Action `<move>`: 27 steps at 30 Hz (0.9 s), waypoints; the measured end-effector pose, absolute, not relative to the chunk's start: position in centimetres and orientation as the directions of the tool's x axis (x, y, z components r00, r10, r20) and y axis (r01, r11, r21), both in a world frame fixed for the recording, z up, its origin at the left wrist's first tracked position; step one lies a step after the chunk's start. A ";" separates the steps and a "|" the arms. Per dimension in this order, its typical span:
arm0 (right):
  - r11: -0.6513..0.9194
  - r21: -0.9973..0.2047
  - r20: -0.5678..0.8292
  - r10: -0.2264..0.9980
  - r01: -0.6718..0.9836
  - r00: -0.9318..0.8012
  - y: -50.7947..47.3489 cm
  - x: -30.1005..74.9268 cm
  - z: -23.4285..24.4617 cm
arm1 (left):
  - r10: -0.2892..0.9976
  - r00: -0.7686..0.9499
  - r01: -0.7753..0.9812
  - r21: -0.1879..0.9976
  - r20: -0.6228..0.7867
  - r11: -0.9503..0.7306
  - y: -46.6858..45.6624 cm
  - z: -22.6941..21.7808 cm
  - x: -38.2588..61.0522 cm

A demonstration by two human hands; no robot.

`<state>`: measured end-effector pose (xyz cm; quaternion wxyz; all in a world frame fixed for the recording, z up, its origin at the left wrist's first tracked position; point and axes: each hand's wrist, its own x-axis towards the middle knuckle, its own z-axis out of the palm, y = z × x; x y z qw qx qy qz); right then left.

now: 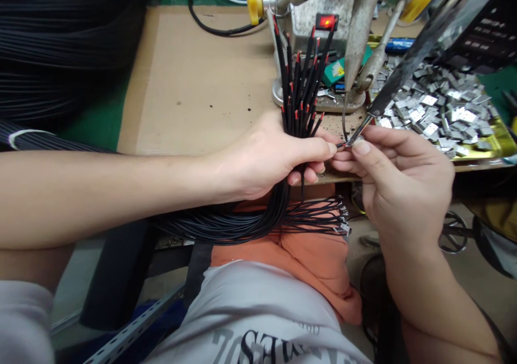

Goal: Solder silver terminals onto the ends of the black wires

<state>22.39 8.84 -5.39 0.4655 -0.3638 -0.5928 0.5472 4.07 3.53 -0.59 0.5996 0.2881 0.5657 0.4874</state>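
My left hand (pixel 262 156) grips a bundle of black wires (pixel 301 86) whose upright ends carry red markings. The lower lengths of the bundle (pixel 258 224) hang across my lap, with small metal terminals (pixel 343 218) at their ends. My right hand (pixel 398 175) pinches a thin wire end (pixel 340 145) between thumb and fingers. The metal tip of a long dark tool (pixel 407 70) reaches those fingertips, but I cannot tell whether my hand holds it.
A bench machine with a lit red switch (pixel 327 22) stands just beyond the wires. To the right, a gold tray (pixel 476 151) holds several loose metal pieces. Cardboard (pixel 194 84) covers the bench, and a mass of black wire (pixel 52 46) lies at the left.
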 end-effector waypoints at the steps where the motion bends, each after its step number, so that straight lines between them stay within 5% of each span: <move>1: 0.131 -0.986 0.155 0.941 -0.100 -0.302 8.8 22.3 -5.4 | 0.911 -0.113 -0.257 0.897 -0.397 0.359 3.5 -0.6 4.1; 27: 0.215 -0.975 0.223 0.933 -0.059 -0.283 8.9 22.4 -6.2 | 0.907 -0.123 -0.253 0.897 -0.403 0.364 3.8 -0.5 4.2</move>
